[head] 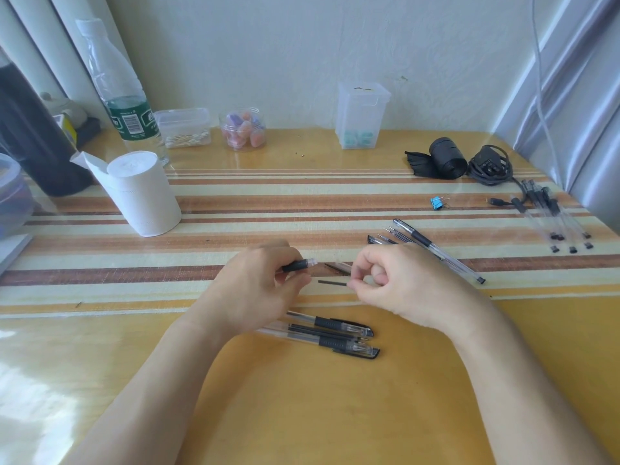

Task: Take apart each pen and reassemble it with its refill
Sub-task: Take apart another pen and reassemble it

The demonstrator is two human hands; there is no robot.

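Head view looks down on a pen in pieces, held above the middle of the counter (302,414). The left hand (255,286) has its fingers curled round the black grip section (297,265), whose clear end points toward the right hand (402,283). That hand pinches a thin dark refill (333,282) between thumb and forefinger, its free end aimed at the left hand, with the other fingers curled in. A clear barrel piece (339,267) shows just beyond the refill; whether either hand holds it cannot be told. Toward the near edge, just under the left wrist, lie two capped pens (349,328). Beside the right hand, further pens (436,251) lie slanted on the striped mat (235,209). A third cluster of pens (553,219) sits by the right edge, with a blue binder clip (436,203) nearby. A tissue roll (144,193) stands toward the left edge, and a plastic bottle (120,88), a small jar (243,129) and a clear box (360,115) line the far edge.
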